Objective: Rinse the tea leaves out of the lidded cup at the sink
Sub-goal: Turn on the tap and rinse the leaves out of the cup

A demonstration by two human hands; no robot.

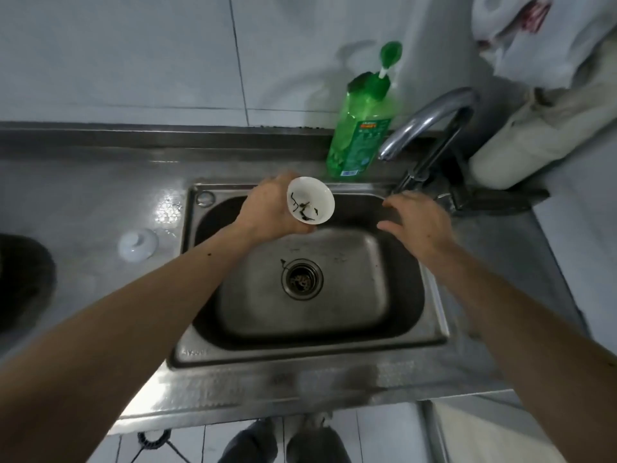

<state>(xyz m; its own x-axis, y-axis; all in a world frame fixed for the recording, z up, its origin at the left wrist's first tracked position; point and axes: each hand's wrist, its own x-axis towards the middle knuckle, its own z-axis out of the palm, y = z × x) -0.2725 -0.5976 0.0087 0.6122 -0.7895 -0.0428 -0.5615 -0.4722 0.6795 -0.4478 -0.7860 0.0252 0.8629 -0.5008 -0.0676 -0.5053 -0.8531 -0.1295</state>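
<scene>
My left hand (270, 213) grips a small white cup (315, 195) over the back of the steel sink (430, 325), tilted so its mouth faces me. Dark wet tea leaves cling to the cup's inner wall. The cup's white lid (137, 244) lies on the counter left of the sink, knob up. My right hand (419, 225) hovers open over the sink's right side, fingers spread, just below the chrome tap (430, 118). No water is running from the spout. A few leaves sit in the drain strainer (302, 279).
A green pump bottle of dish soap (362, 128) stands behind the sink beside the tap. A cream cloth bundle (541, 142) rests at the right back corner. A dark round object (23, 282) sits at the left edge. The steel counter (83, 202) is wet.
</scene>
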